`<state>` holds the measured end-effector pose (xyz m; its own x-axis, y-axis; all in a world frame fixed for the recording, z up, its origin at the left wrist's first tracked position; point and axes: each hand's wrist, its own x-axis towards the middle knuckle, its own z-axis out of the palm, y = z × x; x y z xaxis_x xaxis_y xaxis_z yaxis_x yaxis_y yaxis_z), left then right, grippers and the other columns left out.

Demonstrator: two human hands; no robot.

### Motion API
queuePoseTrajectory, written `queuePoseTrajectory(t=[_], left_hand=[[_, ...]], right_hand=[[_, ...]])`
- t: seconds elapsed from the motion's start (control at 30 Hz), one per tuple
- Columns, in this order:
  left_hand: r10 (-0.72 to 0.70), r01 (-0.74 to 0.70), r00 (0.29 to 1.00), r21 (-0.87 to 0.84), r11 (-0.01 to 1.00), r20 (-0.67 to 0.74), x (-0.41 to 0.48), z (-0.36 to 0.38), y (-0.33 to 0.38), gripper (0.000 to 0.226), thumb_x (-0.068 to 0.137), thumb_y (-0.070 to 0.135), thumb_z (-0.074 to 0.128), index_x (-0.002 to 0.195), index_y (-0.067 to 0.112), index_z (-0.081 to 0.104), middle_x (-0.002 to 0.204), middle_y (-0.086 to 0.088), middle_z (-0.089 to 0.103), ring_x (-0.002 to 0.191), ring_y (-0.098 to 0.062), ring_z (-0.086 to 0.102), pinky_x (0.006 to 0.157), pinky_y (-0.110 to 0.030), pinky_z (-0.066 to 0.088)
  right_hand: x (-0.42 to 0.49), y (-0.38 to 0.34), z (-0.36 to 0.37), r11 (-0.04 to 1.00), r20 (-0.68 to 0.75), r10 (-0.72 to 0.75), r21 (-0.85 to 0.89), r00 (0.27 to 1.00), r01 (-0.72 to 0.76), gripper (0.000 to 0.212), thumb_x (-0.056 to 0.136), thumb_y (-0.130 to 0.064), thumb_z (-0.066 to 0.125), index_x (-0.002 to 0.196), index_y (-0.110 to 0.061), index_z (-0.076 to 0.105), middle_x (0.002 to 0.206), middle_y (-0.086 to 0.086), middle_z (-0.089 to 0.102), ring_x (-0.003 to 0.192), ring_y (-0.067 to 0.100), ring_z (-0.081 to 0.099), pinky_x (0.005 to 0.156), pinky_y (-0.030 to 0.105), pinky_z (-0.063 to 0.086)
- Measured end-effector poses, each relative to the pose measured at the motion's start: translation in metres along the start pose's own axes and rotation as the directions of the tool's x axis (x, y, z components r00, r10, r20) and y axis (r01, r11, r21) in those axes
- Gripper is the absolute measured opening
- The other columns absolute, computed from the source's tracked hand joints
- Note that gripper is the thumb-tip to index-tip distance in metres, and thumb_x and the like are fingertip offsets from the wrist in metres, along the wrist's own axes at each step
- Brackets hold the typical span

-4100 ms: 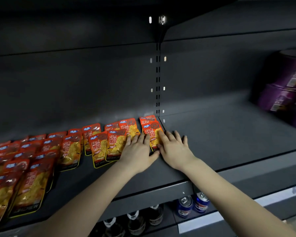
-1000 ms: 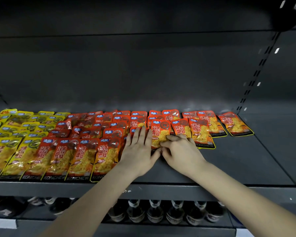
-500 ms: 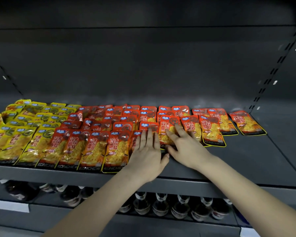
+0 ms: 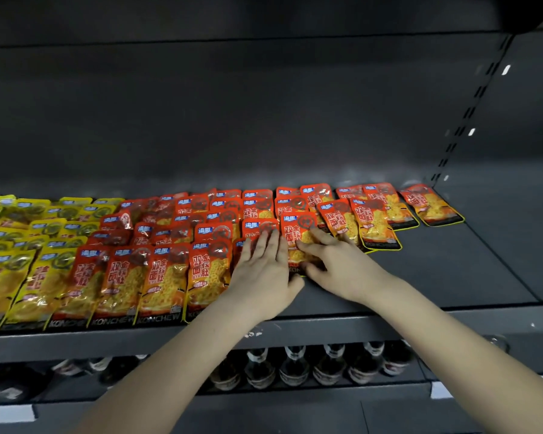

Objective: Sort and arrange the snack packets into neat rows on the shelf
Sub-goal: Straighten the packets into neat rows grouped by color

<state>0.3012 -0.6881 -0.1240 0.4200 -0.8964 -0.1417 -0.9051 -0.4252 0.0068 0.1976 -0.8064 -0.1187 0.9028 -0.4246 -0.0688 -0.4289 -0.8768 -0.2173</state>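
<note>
Several red snack packets (image 4: 201, 270) lie in overlapping rows on the dark grey shelf (image 4: 436, 277), with yellow packets (image 4: 10, 277) at the left. My left hand (image 4: 264, 270) lies flat, fingers straight, on a red packet that it mostly hides. Beside it my right hand (image 4: 336, 264) touches another red packet (image 4: 298, 236) with spread fingers, thumb at the packet's lower edge. Further red packets (image 4: 373, 220) fan out to the right, the last one (image 4: 430, 205) lying askew.
The shelf's right part is bare metal up to a slotted upright (image 4: 470, 111). Below the front lip (image 4: 326, 330) stand several dark bottles (image 4: 295, 368) on a lower shelf. A dark back panel closes the rear.
My view has turned left from the shelf's right end to the packed rows. Since half a second ago both hands stay on the middle red packets; the right hand's fingers shifted slightly on its packet.
</note>
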Motion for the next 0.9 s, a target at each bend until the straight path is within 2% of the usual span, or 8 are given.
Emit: queuePoseTrajectory(t=[0.23, 0.4, 0.5, 0.77, 0.9], left_hand=[[0.076, -0.077, 0.997, -0.052, 0.996, -0.008, -0.001, 0.004, -0.003, 0.068, 0.098, 0.045, 0.020, 0.150, 0.014, -0.011, 0.158, -0.009, -0.017, 0.144, -0.026, -0.020, 0.118, -0.046, -0.007], [0.114, -0.115, 0.993, -0.027, 0.993, -0.027, -0.003, 0.007, -0.006, 0.068, 0.098, 0.047, 0.019, 0.151, 0.012, -0.007, 0.159, -0.006, -0.014, 0.144, -0.027, -0.020, 0.117, -0.047, -0.010], [0.113, -0.114, 0.993, -0.022, 0.993, -0.028, -0.003, 0.007, -0.006, 0.068, 0.098, 0.047, 0.018, 0.150, 0.009, -0.005, 0.158, -0.007, -0.014, 0.143, -0.027, -0.021, 0.117, -0.047, -0.011], [0.047, -0.049, 0.992, -0.006, 0.999, -0.119, 0.003, 0.008, -0.006, 0.063, 0.100, 0.045, 0.020, 0.151, 0.015, 0.000, 0.159, -0.006, -0.011, 0.144, -0.029, -0.017, 0.116, -0.051, -0.009], [0.038, -0.040, 0.987, -0.007, 0.999, -0.154, 0.007, -0.001, 0.002, 0.063, 0.099, 0.044, 0.026, 0.151, 0.018, 0.003, 0.159, -0.006, -0.007, 0.145, -0.032, -0.013, 0.116, -0.051, -0.008]], right_hand=[[-0.008, -0.004, 0.009, 1.000, -0.044, 0.022, 0.018, 0.999, -0.021, 0.052, 0.094, -0.037, 0.044, 0.144, -0.028, 0.032, 0.157, 0.004, 0.013, 0.142, 0.017, 0.022, 0.116, 0.046, 0.013], [-0.012, -0.011, 0.019, 0.997, -0.044, 0.072, 0.010, 0.996, -0.072, 0.051, 0.099, -0.037, 0.033, 0.148, -0.033, 0.017, 0.158, -0.007, 0.001, 0.144, 0.008, 0.007, 0.118, 0.047, 0.006], [-0.011, -0.015, 0.019, 0.996, -0.038, 0.092, 0.010, 0.995, -0.091, 0.050, 0.100, -0.036, 0.031, 0.148, -0.034, 0.015, 0.158, -0.009, -0.001, 0.145, 0.009, 0.003, 0.116, 0.047, 0.004], [-0.005, -0.015, 0.015, 0.989, -0.145, 0.123, -0.066, 0.982, -0.134, 0.051, 0.098, -0.040, 0.034, 0.147, -0.030, 0.023, 0.157, -0.004, 0.013, 0.144, 0.017, 0.012, 0.116, 0.048, 0.008], [-0.005, -0.004, 0.009, 0.993, -0.161, 0.109, -0.023, 0.981, -0.114, 0.049, 0.099, -0.041, 0.030, 0.146, -0.028, 0.025, 0.156, -0.003, 0.017, 0.144, 0.017, 0.014, 0.115, 0.048, 0.008]])
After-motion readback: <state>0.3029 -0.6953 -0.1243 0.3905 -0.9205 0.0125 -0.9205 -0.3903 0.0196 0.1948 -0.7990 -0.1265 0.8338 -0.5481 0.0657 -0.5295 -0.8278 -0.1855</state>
